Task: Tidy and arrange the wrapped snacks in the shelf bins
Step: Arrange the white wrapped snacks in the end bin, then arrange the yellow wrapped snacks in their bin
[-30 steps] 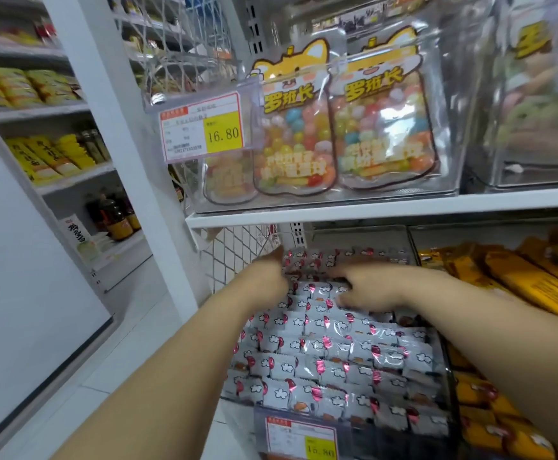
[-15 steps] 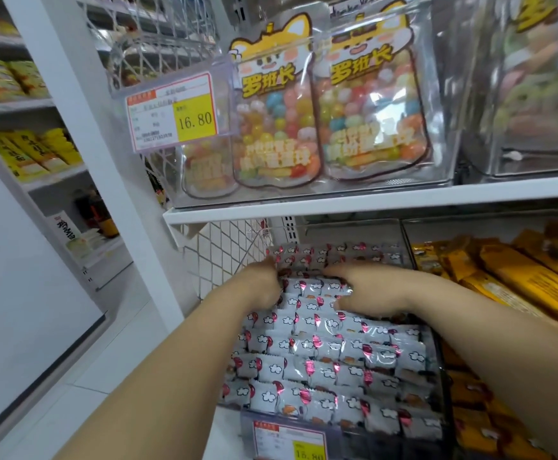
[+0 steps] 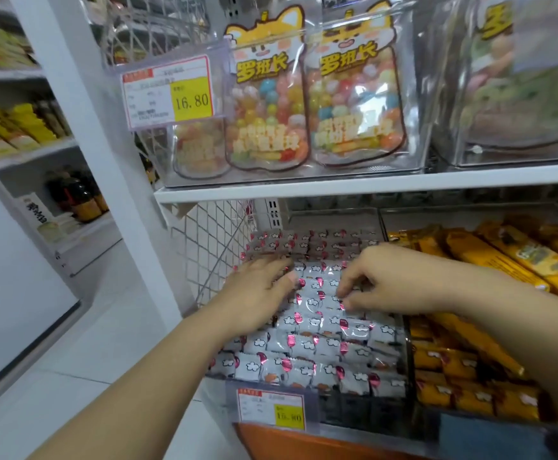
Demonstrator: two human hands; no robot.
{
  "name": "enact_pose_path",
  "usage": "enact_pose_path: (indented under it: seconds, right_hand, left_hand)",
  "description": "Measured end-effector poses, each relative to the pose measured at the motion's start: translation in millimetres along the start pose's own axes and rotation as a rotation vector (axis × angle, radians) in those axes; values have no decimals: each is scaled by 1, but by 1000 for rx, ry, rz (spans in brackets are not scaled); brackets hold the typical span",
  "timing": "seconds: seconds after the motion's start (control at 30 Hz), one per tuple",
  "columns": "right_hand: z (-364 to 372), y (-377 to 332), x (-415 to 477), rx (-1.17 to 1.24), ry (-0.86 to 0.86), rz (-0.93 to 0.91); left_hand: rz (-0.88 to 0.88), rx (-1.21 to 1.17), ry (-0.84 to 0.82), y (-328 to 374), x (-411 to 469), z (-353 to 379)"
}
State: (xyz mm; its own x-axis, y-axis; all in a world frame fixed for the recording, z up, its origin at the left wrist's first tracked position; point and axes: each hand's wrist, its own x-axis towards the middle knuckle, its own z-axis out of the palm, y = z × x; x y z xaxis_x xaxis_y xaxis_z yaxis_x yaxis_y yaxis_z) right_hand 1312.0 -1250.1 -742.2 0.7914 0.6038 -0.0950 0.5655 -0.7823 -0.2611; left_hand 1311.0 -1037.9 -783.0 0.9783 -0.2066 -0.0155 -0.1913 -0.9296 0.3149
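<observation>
Your left hand pressed flat, fingers straight, on the wrapped snacks in the bin beneath the upper shelf, at its left end. Your right hand seemingly pinched one; tugging could have dragged neighbouring rows askew.

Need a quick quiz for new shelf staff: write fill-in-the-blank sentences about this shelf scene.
1. The upper price tag reads ____.
2. The candy bags stand on the shelf ____ the wrapped snacks.
3. The orange bars lie to the ____ of the wrapped snacks that the left hand and right hand touch.
Missing words: 16.80; above; right.
</observation>
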Motion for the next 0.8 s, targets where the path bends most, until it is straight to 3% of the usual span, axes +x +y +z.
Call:
enact_pose_path:
  seconds: [0.13,0.43,0.63,0.8]
  right_hand:
    - [17,-5,-24,-321,8,29]
    - [36,-19,-4,-469,37,125]
    - [28,-23,0,-394,19,175]
    - [17,-16,-47,-305,29,89]
  left_hand:
    - [-19,116,-98,16,-35,17]
    - [-39,246,-33,12,-28,36]
    - [-42,199,-67,14,-25,31]
    - [86,92,41,31,-51,24]
